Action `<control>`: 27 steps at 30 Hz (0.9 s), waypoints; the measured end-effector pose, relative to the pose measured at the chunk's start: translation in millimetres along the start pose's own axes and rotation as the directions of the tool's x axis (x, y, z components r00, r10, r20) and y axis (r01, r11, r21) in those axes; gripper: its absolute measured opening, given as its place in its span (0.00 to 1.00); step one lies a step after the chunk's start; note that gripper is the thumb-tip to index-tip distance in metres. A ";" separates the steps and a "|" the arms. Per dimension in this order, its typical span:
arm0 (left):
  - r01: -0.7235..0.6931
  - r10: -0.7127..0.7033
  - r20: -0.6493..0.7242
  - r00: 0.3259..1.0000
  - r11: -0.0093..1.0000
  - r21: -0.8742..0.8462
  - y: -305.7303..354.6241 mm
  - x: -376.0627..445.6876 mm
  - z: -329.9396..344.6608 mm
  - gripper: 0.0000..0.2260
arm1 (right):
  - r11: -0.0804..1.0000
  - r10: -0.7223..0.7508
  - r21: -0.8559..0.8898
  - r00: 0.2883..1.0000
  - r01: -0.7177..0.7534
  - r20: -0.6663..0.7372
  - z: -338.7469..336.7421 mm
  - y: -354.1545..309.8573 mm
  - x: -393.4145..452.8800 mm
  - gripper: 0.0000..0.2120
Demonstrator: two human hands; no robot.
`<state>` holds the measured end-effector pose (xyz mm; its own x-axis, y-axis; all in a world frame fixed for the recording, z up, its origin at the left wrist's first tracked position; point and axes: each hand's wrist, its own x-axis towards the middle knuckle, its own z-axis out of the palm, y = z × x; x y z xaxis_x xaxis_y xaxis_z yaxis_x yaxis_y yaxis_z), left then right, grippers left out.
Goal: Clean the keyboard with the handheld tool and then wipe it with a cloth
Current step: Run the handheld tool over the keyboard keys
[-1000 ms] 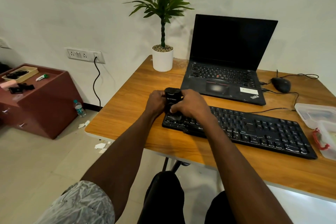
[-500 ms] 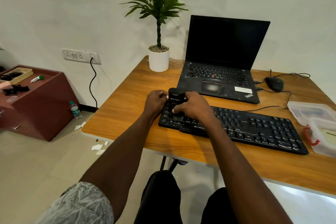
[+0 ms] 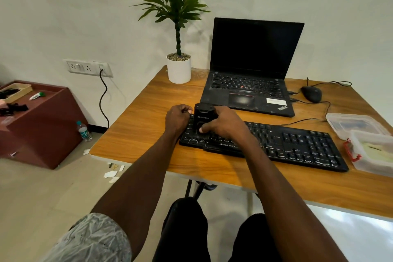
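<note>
A black wired keyboard (image 3: 293,144) lies across the wooden desk (image 3: 148,121). A small black handheld cleaning tool (image 3: 203,117) stands upright on the keyboard's left end. My right hand (image 3: 225,124) is wrapped around the tool, thumb on its front. My left hand (image 3: 177,120) rests with curled fingers on the keyboard's left edge, touching the tool's left side. No cloth is visible.
An open black laptop (image 3: 248,83) sits behind the keyboard, a potted plant (image 3: 178,68) at the desk's back left, a black mouse (image 3: 311,93) at the back right. Two clear plastic containers (image 3: 361,140) stand at the right edge. A maroon cabinet (image 3: 40,125) stands on the floor to the left.
The tool and both hands stay on the keyboard's left end; the tool has shifted slightly toward the left edge. The camera view has moved a little.
</note>
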<state>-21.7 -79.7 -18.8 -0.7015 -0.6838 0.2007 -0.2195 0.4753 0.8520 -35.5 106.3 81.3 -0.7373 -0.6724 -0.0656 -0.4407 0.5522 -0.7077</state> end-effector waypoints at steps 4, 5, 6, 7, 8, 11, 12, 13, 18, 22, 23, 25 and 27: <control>-0.034 0.034 -0.027 0.999 0.999 -0.002 -1.7 -0.6 0.8 0.06 | 0.992 0.111 -0.065 0.994 -0.110 0.011 -21.0 16.1 -5.1 0.21; -0.042 0.041 -0.026 0.999 0.999 -0.002 -1.6 -0.8 1.0 0.06 | 0.986 0.133 -0.105 0.991 -0.132 -0.003 -28.0 19.3 -6.6 0.20; -0.049 0.049 -0.027 0.998 0.999 -0.002 -1.5 -1.3 0.7 0.06 | 0.980 0.139 -0.141 0.990 -0.141 -0.026 -32.6 20.8 -7.3 0.19; -0.056 0.056 -0.030 0.998 0.998 -0.004 -1.6 -1.1 0.7 0.06 | 0.977 0.131 -0.162 0.990 -0.136 -0.045 -33.9 19.8 -7.4 0.19; -0.060 0.060 -0.032 0.998 0.998 -0.004 -1.4 -1.5 0.5 0.06 | 0.978 0.112 -0.173 0.993 -0.118 -0.047 -31.6 16.2 -7.0 0.20; -0.061 0.061 -0.028 0.998 0.998 0.001 -2.1 -1.5 0.2 0.07 | 0.988 0.035 -0.152 0.999 -0.035 -0.007 -11.2 2.5 -3.6 0.20; -0.060 0.060 -0.026 0.998 0.998 -0.003 -2.3 -1.2 -0.3 0.07 | 0.994 0.020 -0.111 1.000 -0.020 -0.005 -5.4 0.3 -2.0 0.19; -0.063 0.063 -0.026 0.998 0.998 -0.006 -2.5 -0.7 -0.5 0.07 | 0.998 0.013 -0.067 1.000 -0.013 -0.007 -2.5 -0.4 -1.4 0.19; -0.075 0.075 -0.032 0.997 0.997 -0.019 -3.7 -0.2 -0.4 0.06 | 0.988 0.131 -0.076 0.991 -0.131 -0.007 -30.1 18.9 -7.3 0.14; -0.074 0.073 -0.030 0.997 0.997 -0.031 -3.7 -0.9 0.0 0.06 | 0.967 0.165 -0.185 0.983 -0.177 -0.079 -42.4 22.3 -8.5 0.15; -0.075 0.074 -0.033 0.997 0.997 -0.028 -3.0 -1.3 -0.2 0.06 | 0.969 0.137 -0.199 0.988 -0.150 -0.078 -36.6 17.0 -7.0 0.16; -0.073 0.072 -0.035 0.997 0.997 -0.024 -2.4 -1.5 -0.6 0.06 | 0.984 0.081 -0.156 0.995 -0.088 -0.050 -18.8 6.4 -2.5 0.18; -0.071 0.070 -0.029 0.997 0.997 -0.021 -2.2 -2.1 -0.4 0.07 | 0.995 0.047 -0.089 0.998 -0.049 -0.032 -3.8 -0.7 0.9 0.19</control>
<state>-19.4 -79.5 -20.9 -0.6951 -0.6647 0.2739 -0.1548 0.5104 0.8459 -37.7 107.1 84.4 -0.7731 -0.6297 -0.0757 -0.4478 0.6265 -0.6379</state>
